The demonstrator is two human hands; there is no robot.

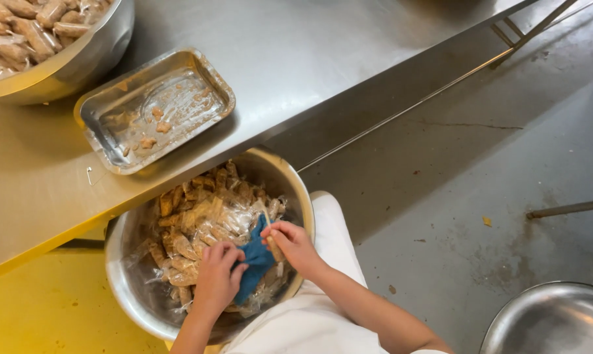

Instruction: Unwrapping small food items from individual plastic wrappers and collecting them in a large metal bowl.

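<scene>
Both hands work over the lap bowl: left hand clutches a blue cloth, right hand pinches a wrapped stick, long axis running up-left toward the steel table's front edge. Judging by eye: bowl well stocked, tray near that edge down to crumbs.

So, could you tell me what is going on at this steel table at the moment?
A person in white is working over a large steel bowl of brown snack pieces in clear wrappers, held below the table's edge. The left hand and right hand both grip a blue cloth above it. On the steel table sit an almost empty crumb-strewn metal tray and a second bowl of wrapped pieces.
</scene>
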